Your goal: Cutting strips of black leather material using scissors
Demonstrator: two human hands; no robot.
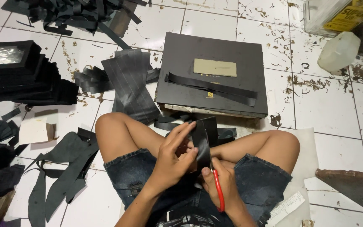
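Head view, looking down on a person seated cross-legged on a white tiled floor (337,109). At 12 o'clock from the hands lies a flat dark grey box (232,50), rectangular, bearing a pale olive rectangular label (215,67) near its centre and a small yellow square mark below that; two long black strips (211,87) lie slantwise across its lid. At 1 to 2 o'clock, in the far corner, stands a clear container with a yellow label (349,14), and just beside it a translucent white plastic jug (339,51). At 10 o'clock a stack of black window boxes (17,73) sits with a shiny clear panel on top; at 11 o'clock lies a heap of black offcuts (76,17), and between it and the box a sheet of black lined material (133,82). A pale card piece (33,130) lies at 9 o'clock, black scraps (64,168) at 8 o'clock, and a white printed slip (286,207) at 4 o'clock. The left hand (175,157) is closed on a small black piece (201,141), fingers flat against its near face, holding it upright above the lap. The right hand (223,187) is wrapped around red-handled scissors (218,189), directly below the piece at 6 o'clock; the blades are hidden behind the piece, so whether they touch it cannot be told.
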